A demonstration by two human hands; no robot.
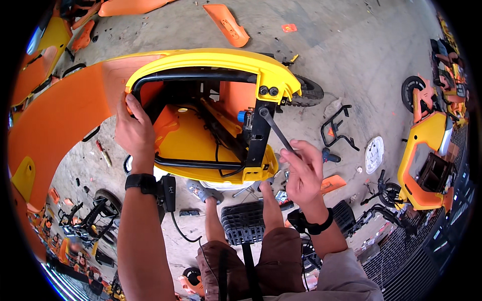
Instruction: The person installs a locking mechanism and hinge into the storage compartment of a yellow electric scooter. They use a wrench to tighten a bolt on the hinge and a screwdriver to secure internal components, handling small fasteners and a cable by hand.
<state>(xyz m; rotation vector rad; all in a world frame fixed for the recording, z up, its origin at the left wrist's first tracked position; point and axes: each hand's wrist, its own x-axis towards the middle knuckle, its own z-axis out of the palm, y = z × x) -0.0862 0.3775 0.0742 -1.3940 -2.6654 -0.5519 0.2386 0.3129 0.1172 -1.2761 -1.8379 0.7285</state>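
In front of me stands a scooter body with a yellow shell (201, 56) around an open bay and an orange panel (55, 118) curving off to the left. My left hand (134, 128) is closed around the bay's left rim. Between the fingers of my right hand (304, 173) is the near end of a dark wrench (279, 132). The wrench's far end sits at the upper part of a black crossbar (257, 145), where the fastener beneath is hidden. Two dark bolts (268, 91) show just above it. A blue-capped part (243, 116) lies inside the bay beside the crossbar.
On the floor to the right lie a black metal rack (339, 128), a power driver (330, 156) and a white oval piece (374, 154). A black crate (243, 223) stands between my legs. Another yellow-orange scooter (411, 150) is at far right. An orange panel (228, 26) lies beyond the body.
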